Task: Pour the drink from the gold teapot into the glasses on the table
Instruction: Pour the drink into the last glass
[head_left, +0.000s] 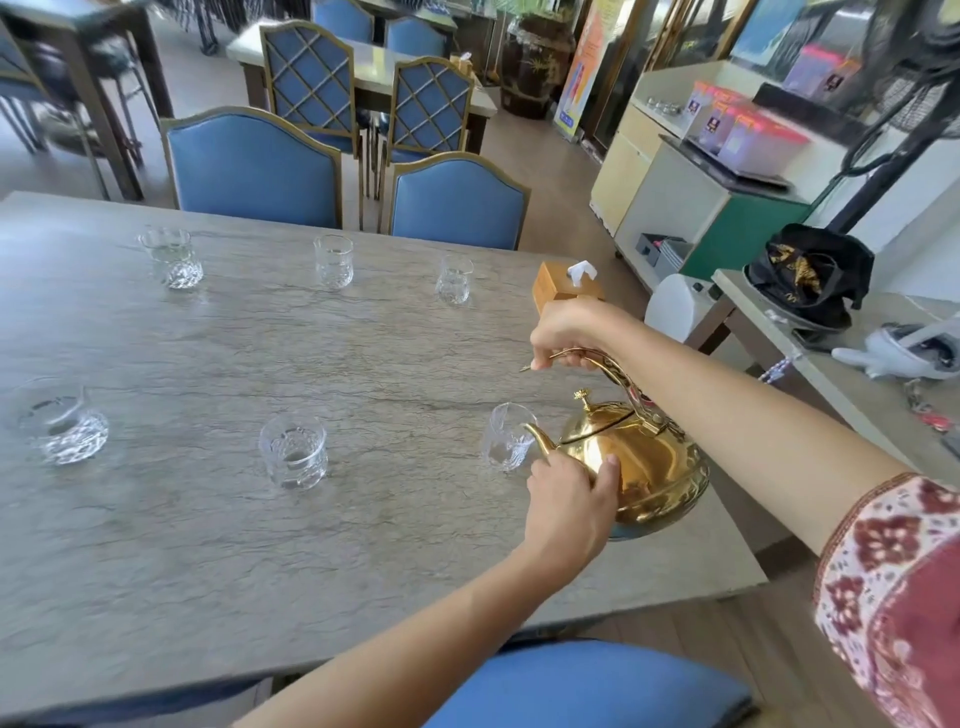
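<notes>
**Gold teapot tipped at near-right glass, both hands on it**

Right hand (574, 332) clenched around the top of the curved handle (608, 366); gold teapot (641, 467) hangs below that grip, lifted off the table (260, 545) and tilted spout-left. Left hand (569, 501) wraps the pot's front belly just under the spout (540, 439), thumb on the shiny side, fingers underneath, mostly hidden. Spout tip sits at the rim of the near-right glass (506, 439), touching or just over it, can't tell. No stream visible; the fill level in that glass is unclear.

Five other glasses on the grey stone-look table: near middle (293, 449), near left (60, 421), far left (171, 257), far middle (333, 260), far right (454, 278). Wooden tissue box (563, 286) just behind the right hand. Patterned sleeve (893, 582) on the right arm. Blue chairs (254, 166) across the table.
</notes>
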